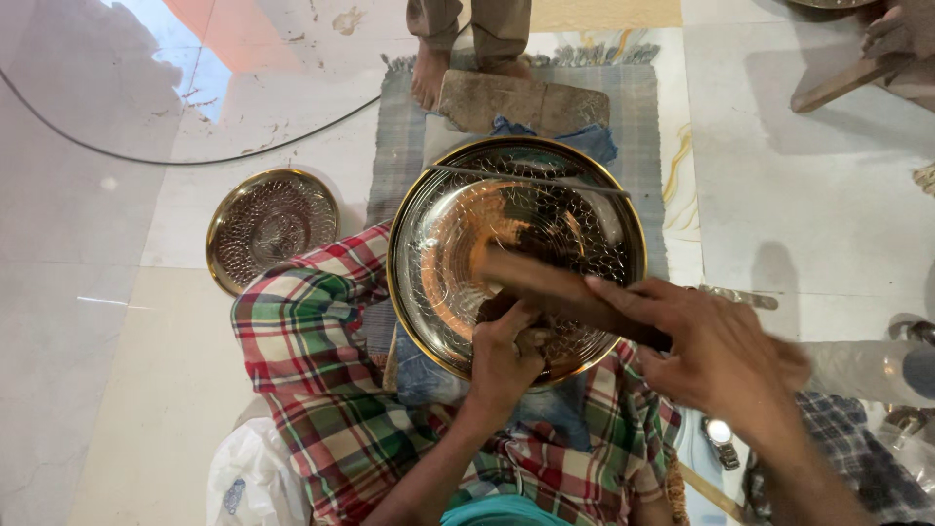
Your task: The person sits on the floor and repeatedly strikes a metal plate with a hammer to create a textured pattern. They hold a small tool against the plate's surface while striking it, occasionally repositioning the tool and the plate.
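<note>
From the head camera, a large hammered metal bowl with a brass-coloured rim rests tilted on the person's lap, over a red, green and white checked cloth; it holds nothing but reflections. The left hand is curled closed at the bowl's near inner wall, gripping something small I cannot make out. The right hand (blurred) is wrapped around a wooden mallet whose head lies inside the bowl. A smaller patterned metal plate lies empty on the floor to the left. A white plastic bag sits low left, and a wooden block lies beyond the bowl on a grey mat.
</note>
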The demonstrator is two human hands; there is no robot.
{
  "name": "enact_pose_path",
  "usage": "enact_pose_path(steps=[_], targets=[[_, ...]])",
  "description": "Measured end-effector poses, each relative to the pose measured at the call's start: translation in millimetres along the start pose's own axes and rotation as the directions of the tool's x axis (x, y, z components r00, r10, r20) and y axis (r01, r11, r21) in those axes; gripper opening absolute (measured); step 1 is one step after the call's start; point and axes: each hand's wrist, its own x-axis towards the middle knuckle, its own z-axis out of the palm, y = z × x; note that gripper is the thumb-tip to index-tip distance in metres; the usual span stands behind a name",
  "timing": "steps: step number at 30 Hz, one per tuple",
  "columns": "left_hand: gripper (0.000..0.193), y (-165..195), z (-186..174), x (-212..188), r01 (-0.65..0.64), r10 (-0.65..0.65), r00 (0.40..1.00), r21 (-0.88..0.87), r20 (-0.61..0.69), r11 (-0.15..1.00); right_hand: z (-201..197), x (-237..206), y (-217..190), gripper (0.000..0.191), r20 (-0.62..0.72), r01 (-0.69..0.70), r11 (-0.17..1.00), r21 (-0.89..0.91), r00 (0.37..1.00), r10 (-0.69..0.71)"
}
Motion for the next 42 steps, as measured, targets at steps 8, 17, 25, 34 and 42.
enact_pose_path(steps=[8,17,25,34,42], targets=[[0.052,-3,-16,12,-0.149,0.171,0.954,-0.106,0.245,0.983,18,-8,11,0.083,-0.21,0.024,0.953,0.301,0.977,0.042],[0.053,-7,-19,61,-0.376,0.35,0.72,-0.087,0.6,0.923,131,-51,42,0.075,-0.402,0.171,0.586,0.792,0.869,0.29],[0.053,2,-24,94,-0.429,0.418,0.462,-0.215,0.782,0.877,216,-97,28,0.078,-0.27,0.093,0.319,0.943,0.776,0.571],[0.059,4,-24,98,-0.535,0.519,0.382,-0.275,0.765,0.799,226,-102,24,0.065,-0.671,0.119,0.751,0.65,0.553,0.494],[0.049,-5,-24,56,-0.425,0.357,0.742,-0.015,0.568,0.905,140,-67,48,0.069,-0.657,0.301,0.698,0.65,0.684,0.317]])
